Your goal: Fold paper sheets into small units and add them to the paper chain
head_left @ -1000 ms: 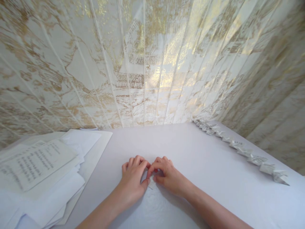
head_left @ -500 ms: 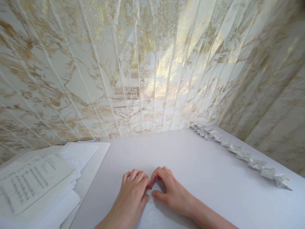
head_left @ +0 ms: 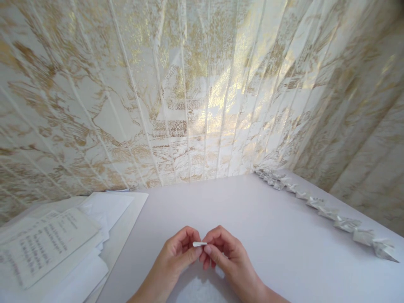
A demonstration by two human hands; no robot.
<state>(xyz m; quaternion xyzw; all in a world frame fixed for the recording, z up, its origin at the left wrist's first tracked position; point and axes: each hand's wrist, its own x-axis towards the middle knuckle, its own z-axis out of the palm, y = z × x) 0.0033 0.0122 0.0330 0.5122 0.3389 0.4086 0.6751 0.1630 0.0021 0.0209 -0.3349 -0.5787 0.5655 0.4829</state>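
A small folded paper [head_left: 199,244] sits pinched between thumb and fingertips of the left hand [head_left: 178,254] and right hand [head_left: 230,254], one at each end, both hands nearly closed. It is above the middle of the worktop [head_left: 195,210], well short of the far edge; folded shapes [head_left: 345,225] line the right edge. The paper is probably almost weightless, stiffest along its folds, and easily crushed or torn, so a light pinch at the layered ends should suit it best.
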